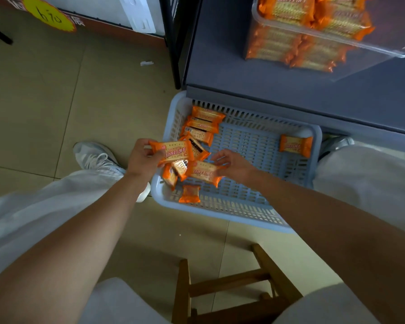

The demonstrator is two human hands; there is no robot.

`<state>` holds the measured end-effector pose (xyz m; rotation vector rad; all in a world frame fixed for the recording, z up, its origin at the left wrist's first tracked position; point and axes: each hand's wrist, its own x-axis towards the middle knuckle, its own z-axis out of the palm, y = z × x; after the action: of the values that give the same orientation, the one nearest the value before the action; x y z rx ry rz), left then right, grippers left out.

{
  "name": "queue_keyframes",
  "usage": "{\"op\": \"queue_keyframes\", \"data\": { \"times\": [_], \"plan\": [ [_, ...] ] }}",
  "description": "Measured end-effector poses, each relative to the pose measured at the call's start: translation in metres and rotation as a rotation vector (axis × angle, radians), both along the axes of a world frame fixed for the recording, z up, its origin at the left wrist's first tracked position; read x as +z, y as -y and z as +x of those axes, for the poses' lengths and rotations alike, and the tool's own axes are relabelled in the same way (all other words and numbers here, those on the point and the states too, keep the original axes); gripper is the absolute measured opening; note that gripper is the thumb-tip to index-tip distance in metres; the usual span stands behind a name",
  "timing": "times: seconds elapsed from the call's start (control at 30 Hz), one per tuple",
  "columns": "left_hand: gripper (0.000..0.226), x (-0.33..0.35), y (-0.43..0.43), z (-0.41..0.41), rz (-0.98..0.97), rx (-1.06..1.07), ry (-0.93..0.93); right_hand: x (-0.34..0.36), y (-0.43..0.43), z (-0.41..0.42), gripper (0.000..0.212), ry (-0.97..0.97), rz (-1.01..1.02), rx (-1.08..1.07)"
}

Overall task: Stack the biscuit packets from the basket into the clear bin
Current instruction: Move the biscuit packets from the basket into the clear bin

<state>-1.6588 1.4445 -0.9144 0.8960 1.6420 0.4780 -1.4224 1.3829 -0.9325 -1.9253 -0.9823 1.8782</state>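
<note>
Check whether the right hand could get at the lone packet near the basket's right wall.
Probably yes: the lone packet lies by itself on the floor of the basket with nothing over it, though the right hand pinches another packet.

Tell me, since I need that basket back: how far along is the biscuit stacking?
Well along. The clear bin already holds several layers of packets. In hand: the left hand grips a first packet over the basket, and the right hand pinches a second packet. Left: a small pile at the basket's left side and a lone packet at its right end.
</note>
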Motion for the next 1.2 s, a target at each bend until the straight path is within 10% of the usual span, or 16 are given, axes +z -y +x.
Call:
{"op": "queue_keyframes", "data": {
  "times": [0.27, 0.67, 1.2],
  "plan": [
    [0.034, 0.019, -0.006, 0.017, 0.163, -0.06, -0.242, 0.034, -0.01, 0.037, 0.036, -0.08, 0.103, -0.285],
    [0.028, 0.077, 0.009, 0.057, -0.014, -0.155, 0.269, 0.079, -0.015, 0.045, 0.025, -0.291, 0.181, -0.277],
    [0.019, 0.118, 0.01, 0.101, -0.01, -0.285, 0.318, 0.125, -0.015, 0.063, 0.043, -0.116, 0.345, -0.084]
  ]
}}
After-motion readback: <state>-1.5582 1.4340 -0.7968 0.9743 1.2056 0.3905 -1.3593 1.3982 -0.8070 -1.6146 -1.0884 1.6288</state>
